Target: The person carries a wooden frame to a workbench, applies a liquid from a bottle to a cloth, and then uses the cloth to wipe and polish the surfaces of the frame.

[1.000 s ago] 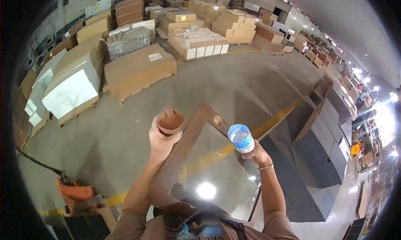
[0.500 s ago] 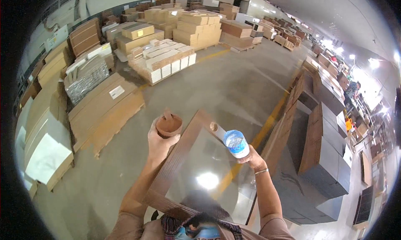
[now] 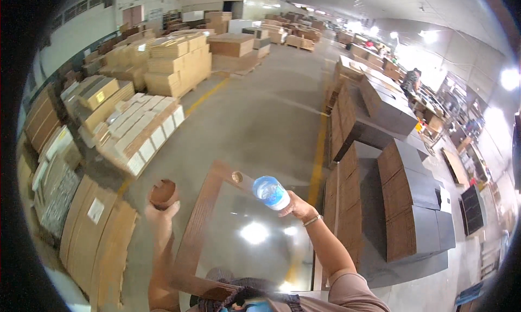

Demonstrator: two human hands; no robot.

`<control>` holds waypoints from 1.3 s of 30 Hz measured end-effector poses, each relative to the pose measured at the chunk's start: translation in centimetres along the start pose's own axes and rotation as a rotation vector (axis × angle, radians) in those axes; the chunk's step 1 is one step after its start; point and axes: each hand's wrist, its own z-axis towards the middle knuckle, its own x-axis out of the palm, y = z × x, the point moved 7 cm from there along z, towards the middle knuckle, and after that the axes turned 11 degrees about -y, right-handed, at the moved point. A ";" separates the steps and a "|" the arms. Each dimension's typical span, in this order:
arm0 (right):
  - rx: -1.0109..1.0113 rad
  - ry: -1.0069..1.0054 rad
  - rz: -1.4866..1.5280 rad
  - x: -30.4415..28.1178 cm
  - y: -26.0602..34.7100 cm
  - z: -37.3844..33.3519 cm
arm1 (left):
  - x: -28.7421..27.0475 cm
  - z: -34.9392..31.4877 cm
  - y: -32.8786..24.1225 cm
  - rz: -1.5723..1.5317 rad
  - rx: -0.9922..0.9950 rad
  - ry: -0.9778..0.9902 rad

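Note:
My left hand (image 3: pixel 161 210) is closed around a brown cup-shaped container (image 3: pixel 163 193) with an uneven rim, held out to the left of the frame. My right hand (image 3: pixel 297 205) grips a blue and white plastic container (image 3: pixel 271 192) by its lower part; its round end faces up toward me. Between my forearms, close to my body, is a brown frame (image 3: pixel 191 231) with a shiny glass pane (image 3: pixel 239 258) that reflects lights. A small round tan spot (image 3: pixel 237 177) shows near the frame's far corner; whether it is a hole or an object, I cannot tell.
Stacks of boards (image 3: pixel 100 241) and wrapped bundles (image 3: pixel 58 198) line the left. Pallets of pale panels (image 3: pixel 144 130) stand farther ahead. Grey-topped stacks (image 3: pixel 418 203) run along the right, beside a yellow floor line (image 3: pixel 320 160). A person (image 3: pixel 411 83) stands far right.
The view has swung right, so the stacks sit farther left. My left hand has moved away from the frame with the brown container. The blue and white container remains in my right hand.

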 end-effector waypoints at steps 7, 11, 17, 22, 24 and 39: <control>0.016 -0.152 0.054 -9.9 1.0 17.7 | 16.4 17.6 7.4 -0.094 -0.030 0.191; -0.046 -0.293 0.099 -16.2 3.5 26.8 | 28.7 27.0 10.1 -0.166 -0.012 0.343; 0.014 -0.414 0.258 -26.9 4.8 37.7 | 46.9 37.6 12.2 -0.208 -0.043 0.439; -0.070 -0.472 0.163 -38.2 4.5 49.0 | 61.5 45.5 18.1 -0.189 -0.066 0.496; -0.089 -0.488 0.141 -43.4 5.0 54.1 | 67.4 48.7 20.6 -0.163 -0.066 0.531; 0.009 -0.539 0.096 -77.8 7.3 91.3 | 105.2 78.5 39.6 0.022 -0.023 0.391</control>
